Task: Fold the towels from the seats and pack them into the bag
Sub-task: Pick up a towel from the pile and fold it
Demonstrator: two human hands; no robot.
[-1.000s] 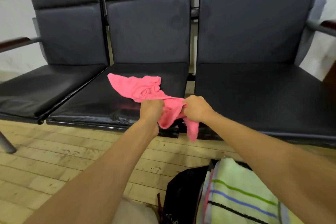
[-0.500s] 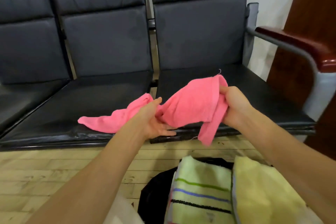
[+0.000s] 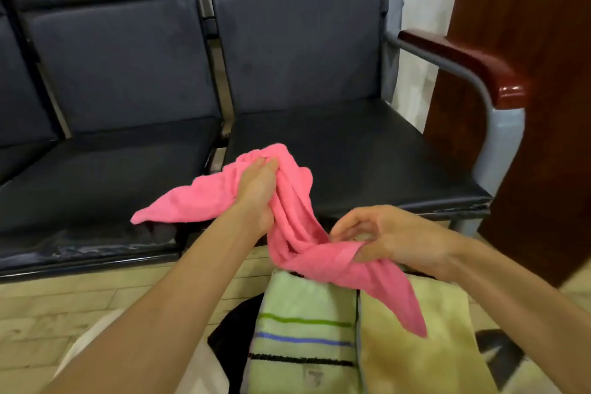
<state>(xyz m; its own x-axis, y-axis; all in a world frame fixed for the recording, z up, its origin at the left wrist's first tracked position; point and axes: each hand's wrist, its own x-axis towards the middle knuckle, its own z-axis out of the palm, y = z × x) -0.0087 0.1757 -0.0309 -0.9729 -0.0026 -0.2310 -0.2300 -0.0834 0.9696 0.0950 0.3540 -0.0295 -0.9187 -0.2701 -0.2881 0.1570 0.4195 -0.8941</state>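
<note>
Far left there's a row of black seats (image 3: pixel 105 166), padded backs and shiny cushions, sitting on a pale wood floor (image 3: pixel 48 307). The pink towel (image 3: pixel 204 198) starts with one loose corner drooping over the front edge of the middle seat. Moving right, the left hand (image 3: pixel 257 190) has a closed grip on the bunched-up middle of that towel, fingers curled around the cloth and holding it up above the gap between two seats. From there the towel twists down and right to the right hand (image 3: pixel 388 238), whose thumb and fingers pinch a folded edge, so that grip is closed on it too. The tail end hangs down past that hand. Right underneath is the black bag (image 3: pixel 230 336), with a striped towel (image 3: pixel 303 329) and a yellow towel (image 3: pixel 425 349) standing in it side by side. Further right are the red-brown armrest (image 3: pixel 463 61) and a dark wood panel (image 3: pixel 543 105).
</note>
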